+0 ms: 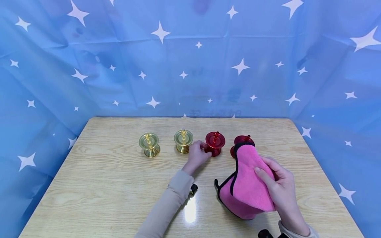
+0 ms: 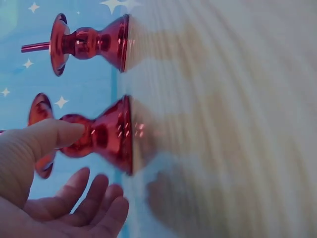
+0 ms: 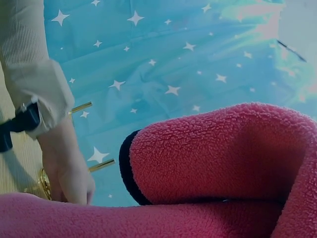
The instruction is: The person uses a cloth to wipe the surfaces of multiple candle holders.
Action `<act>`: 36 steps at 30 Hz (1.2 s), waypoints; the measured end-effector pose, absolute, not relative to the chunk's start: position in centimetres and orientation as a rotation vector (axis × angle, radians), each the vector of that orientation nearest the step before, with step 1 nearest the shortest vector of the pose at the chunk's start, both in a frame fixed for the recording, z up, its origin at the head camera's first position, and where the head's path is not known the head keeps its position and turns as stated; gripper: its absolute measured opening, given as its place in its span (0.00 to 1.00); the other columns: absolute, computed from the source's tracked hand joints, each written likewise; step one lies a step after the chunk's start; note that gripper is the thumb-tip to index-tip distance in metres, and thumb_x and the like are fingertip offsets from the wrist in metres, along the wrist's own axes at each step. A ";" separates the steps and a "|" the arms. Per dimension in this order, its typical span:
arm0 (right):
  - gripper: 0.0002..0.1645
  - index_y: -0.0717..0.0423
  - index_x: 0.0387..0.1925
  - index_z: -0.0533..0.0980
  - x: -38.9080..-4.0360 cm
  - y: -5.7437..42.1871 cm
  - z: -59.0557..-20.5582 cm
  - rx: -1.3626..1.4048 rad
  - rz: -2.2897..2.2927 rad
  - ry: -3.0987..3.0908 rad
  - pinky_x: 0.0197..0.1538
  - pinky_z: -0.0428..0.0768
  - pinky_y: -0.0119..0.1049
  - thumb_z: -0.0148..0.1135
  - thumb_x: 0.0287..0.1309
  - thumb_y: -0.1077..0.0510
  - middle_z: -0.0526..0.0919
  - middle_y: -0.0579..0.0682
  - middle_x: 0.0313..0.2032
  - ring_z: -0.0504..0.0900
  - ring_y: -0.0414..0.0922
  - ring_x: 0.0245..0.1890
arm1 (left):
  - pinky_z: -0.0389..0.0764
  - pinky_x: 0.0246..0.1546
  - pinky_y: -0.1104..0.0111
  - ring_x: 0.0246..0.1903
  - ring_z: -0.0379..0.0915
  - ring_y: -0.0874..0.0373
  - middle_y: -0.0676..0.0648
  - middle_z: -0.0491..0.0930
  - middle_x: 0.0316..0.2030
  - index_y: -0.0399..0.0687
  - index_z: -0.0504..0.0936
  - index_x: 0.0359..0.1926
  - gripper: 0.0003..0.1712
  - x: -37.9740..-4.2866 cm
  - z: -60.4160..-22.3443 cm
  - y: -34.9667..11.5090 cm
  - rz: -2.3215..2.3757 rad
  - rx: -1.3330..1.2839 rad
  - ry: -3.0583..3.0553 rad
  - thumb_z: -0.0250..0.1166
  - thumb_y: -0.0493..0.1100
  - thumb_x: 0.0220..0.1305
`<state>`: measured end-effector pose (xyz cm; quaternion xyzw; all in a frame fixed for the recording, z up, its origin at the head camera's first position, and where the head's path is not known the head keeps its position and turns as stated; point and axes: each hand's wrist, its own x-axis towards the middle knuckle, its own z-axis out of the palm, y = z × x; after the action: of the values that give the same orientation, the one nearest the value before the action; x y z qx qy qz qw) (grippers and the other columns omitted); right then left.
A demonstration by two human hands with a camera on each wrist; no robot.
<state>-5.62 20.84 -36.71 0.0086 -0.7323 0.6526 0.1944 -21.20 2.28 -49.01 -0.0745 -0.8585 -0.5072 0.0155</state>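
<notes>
Beside the inner red candle holder (image 1: 215,142), my left hand (image 1: 197,154) reaches in from the left. In the left wrist view its thumb (image 2: 54,133) lies across the stem of that red holder (image 2: 115,135), while the other fingers are spread apart from it. I cannot tell whether the thumb touches. My right hand (image 1: 281,185) grips a fuzzy pink cloth (image 1: 253,178) with black edging, thumb on top, above the table. The cloth partly covers the outer red candle holder (image 1: 242,140). That cloth (image 3: 208,158) hides the right fingers in the right wrist view.
Two gold candle holders, one at the far left (image 1: 149,145) and one (image 1: 183,140) just left of my left hand, stand upright in the same row. The wooden table (image 1: 104,185) meets a blue star-patterned curtain (image 1: 178,82) at the back and sides.
</notes>
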 end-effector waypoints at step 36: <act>0.17 0.68 0.44 0.79 -6.1 20.6 -37.3 0.096 1.937 -1.972 0.29 0.77 0.24 0.56 0.52 0.78 0.84 0.45 0.37 0.80 0.36 0.29 | 0.79 0.41 0.61 0.38 0.76 0.46 0.36 0.77 0.41 0.32 0.70 0.47 0.27 -20.1 -48.6 -5.6 -1.782 0.146 -2.521 0.71 0.34 0.46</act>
<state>-6.11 20.59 -37.30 0.0342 -0.7004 0.6880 0.1868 -20.11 -5.61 -48.55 0.0472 -0.8155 -0.5763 0.0253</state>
